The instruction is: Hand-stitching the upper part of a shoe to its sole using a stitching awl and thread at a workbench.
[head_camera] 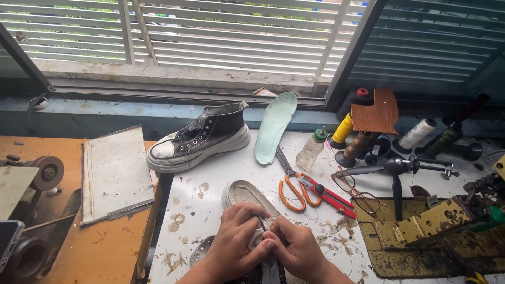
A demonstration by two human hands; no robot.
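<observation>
My left hand (236,242) is wrapped over the back of the shoe (247,202) lying sole-up on the white tabletop (210,173), fingers closed around it. My right hand (297,247) presses in against it from the other side, thumb and fingertips pinched at the sole's edge where the 2 hands meet. I cannot tell whether a needle or thread is between my fingers; that spot is hidden.

The grip is tight and the 2 hands are touching, so I judge that a slip of either thumb could let the sole edge spring away from the upper, or jab a fingertip if something sharp is in there.

Just beside my right hand lie the orange-handled scissors (292,184) and a red cutter (329,195), blades toward me; a careless sweep of my wrist could catch them. Loose threads are scattered on the tabletop near them and could snag.

Farther off, the second black high-top shoe (202,137) sits partly over the tabletop's left edge and could tip off if bumped. A pale insole (274,123) leans by the window, with a plastic bottle (309,151) and thread spools (363,142) nearby.
</observation>
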